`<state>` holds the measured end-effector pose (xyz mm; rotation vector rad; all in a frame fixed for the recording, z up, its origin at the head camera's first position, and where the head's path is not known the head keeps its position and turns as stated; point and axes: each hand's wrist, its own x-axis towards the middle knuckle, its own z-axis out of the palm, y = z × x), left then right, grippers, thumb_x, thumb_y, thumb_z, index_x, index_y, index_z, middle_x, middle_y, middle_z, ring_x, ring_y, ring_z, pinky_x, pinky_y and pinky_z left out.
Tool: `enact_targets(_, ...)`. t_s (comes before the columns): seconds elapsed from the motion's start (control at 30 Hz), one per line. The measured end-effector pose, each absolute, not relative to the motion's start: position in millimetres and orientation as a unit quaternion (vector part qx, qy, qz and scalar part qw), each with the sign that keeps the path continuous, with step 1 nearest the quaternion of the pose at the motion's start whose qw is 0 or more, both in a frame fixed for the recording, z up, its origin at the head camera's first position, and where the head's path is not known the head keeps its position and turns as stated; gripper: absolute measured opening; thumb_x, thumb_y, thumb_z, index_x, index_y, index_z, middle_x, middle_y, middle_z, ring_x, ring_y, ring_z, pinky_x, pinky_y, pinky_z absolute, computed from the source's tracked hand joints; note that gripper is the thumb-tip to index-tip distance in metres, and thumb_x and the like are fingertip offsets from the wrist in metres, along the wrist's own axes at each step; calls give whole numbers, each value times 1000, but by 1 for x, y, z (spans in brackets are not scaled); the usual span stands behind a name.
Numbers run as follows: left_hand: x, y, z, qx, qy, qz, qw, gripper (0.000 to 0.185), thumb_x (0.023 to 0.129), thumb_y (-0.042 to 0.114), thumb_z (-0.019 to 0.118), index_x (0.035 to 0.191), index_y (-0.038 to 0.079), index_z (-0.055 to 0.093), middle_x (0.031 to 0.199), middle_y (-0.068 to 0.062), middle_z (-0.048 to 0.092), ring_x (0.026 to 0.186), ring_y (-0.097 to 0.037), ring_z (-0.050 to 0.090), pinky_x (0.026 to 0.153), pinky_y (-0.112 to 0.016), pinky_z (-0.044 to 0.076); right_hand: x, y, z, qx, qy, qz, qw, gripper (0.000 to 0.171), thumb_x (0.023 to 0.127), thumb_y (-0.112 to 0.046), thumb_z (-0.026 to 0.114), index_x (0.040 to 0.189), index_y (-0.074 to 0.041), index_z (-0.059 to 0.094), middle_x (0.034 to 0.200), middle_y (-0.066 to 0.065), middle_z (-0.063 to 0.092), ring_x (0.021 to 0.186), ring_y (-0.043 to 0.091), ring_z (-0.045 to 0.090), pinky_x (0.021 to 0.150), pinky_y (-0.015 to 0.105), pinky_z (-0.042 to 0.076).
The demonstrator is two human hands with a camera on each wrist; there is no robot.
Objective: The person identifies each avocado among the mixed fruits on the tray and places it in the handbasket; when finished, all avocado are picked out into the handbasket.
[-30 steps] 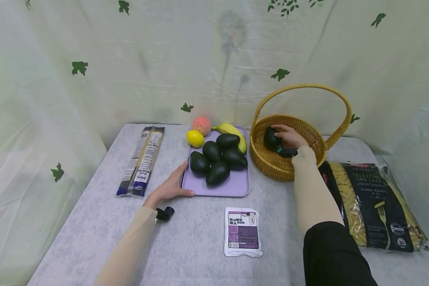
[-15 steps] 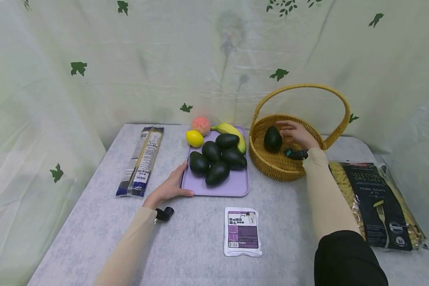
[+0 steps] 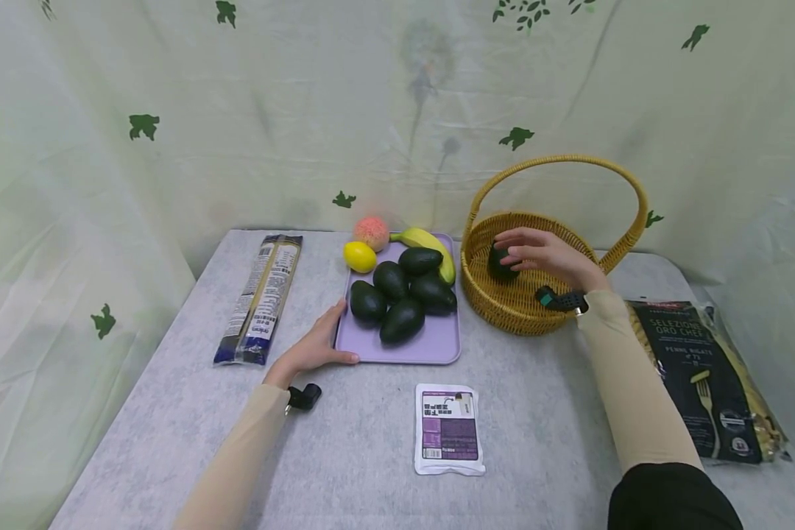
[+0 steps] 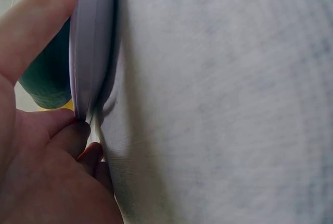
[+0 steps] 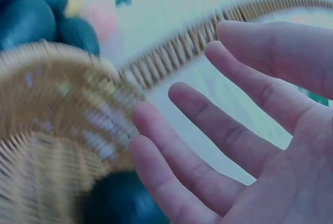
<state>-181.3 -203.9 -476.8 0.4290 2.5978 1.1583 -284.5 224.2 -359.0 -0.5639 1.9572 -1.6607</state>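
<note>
My left hand [image 3: 310, 347] grips the near left corner of a lilac tray [image 3: 437, 347], its thumb along the front edge. In the left wrist view, fingertips [image 4: 73, 133] curl at the tray's rim. Several dark green avocados [image 3: 403, 321] lie on the tray, with a banana [image 3: 425, 240] behind them. My right hand [image 3: 551, 256] is over the wicker basket [image 3: 503, 318], fingers spread and nothing held. Below its fingers, partly hidden in the head view, one avocado [image 3: 500, 265] lies in the basket; the right wrist view shows this avocado [image 5: 122, 200] beside the fingertips.
A lemon [image 3: 360, 257] and a pink-red peach-like fruit [image 3: 372, 233] are at the tray's back left corner. A long pasta packet [image 3: 261, 298] lies left, a penne bag [image 3: 709, 383] right, a white-and-purple pouch [image 3: 450, 430] in front. The basket handle [image 3: 573, 158] arches high.
My right hand has let go of the avocado in the basket and drawn up and to the right, its fingers opening. The left hand stays at the tray.
</note>
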Motion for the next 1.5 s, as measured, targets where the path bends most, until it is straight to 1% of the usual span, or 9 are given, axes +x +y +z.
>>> enact_targets(0.27, -181, -204, -477, 152, 896, 396, 130, 111, 68, 35, 78, 144, 3, 3, 149, -15, 3, 135, -29, 3, 108, -45, 6, -266, 193, -365, -283, 706, -582, 288, 44, 92, -10, 50, 133, 0, 37, 134, 19, 36, 112, 41, 45, 94, 52, 35)
enact_targets(0.43, -180, -204, -476, 152, 895, 397, 131, 112, 68, 35, 78, 144, 3, 3, 149, -15, 3, 135, -28, 3, 108, -45, 7, -253, 172, -367, -300, 712, -556, 305, 45, 91, -11, 52, 134, -6, 38, 134, 10, 39, 107, 35, 51, 91, 50, 39)
enact_targets(0.6, -180, -204, -476, 151, 895, 399, 133, 111, 68, 35, 78, 144, 4, 2, 149, -15, 2, 135, -28, 2, 108, -45, 6, -241, 151, -378, -320, 723, -525, 315, 47, 91, -13, 53, 135, -10, 37, 138, 9, 34, 106, 32, 53, 90, 51, 40)
enact_targets(0.77, -180, -204, -476, 149, 895, 398, 135, 111, 68, 35, 77, 144, 5, 2, 149, -15, 2, 135, -29, 2, 108, -45, 6, -233, 128, -398, -345, 737, -487, 316, 54, 90, -20, 56, 139, -16, 33, 142, 4, 28, 106, 34, 52, 88, 45, 43)
enact_targets(0.93, -180, -203, -476, 149, 894, 400, 135, 111, 68, 35, 78, 144, 4, 2, 149, -15, 2, 135, -29, 2, 107, -46, 6, -229, 108, -415, -369, 766, -441, 288, 57, 88, -27, 58, 139, -21, 33, 141, -2, 25, 114, 24, 43, 88, 35, 43)
enact_targets(1.07, -180, -203, -476, 146, 894, 401, 136, 112, 68, 35, 78, 144, 4, 2, 149, -14, 2, 135, -29, 2, 107, -46, 7, -227, 95, -422, -392, 779, -419, 251, 57, 87, -25, 60, 137, -16, 36, 143, 6, 22, 124, 20, 29, 87, 33, 44)
enact_targets(1.2, -181, -203, -477, 153, 893, 404, 127, 110, 68, 32, 78, 144, 2, 4, 149, -16, 5, 135, -29, 4, 107, -46, 7, -227, 86, -425, -398, 802, -389, 218, 55, 86, -27, 61, 136, -17, 39, 144, 13, 19, 128, 22, 25, 88, 34, 44)
enact_targets(1.4, -182, -204, -477, 158, 892, 405, 124, 109, 68, 29, 78, 144, 1, 5, 149, -16, 6, 134, -29, 4, 107, -45, 7, -228, 76, -429, -389, 842, -333, 167, 51, 85, -36, 61, 131, -24, 45, 141, 10, 27, 121, 21, 36, 87, 34, 44)
enact_targets(1.5, -181, -204, -476, 154, 892, 405, 128, 109, 68, 30, 78, 144, 2, 5, 149, -15, 5, 135, -29, 4, 107, -45, 7, -225, 72, -430, -384, 853, -322, 148, 48, 84, -36, 61, 129, -24, 48, 139, 9, 30, 118, 23, 39, 90, 38, 41)
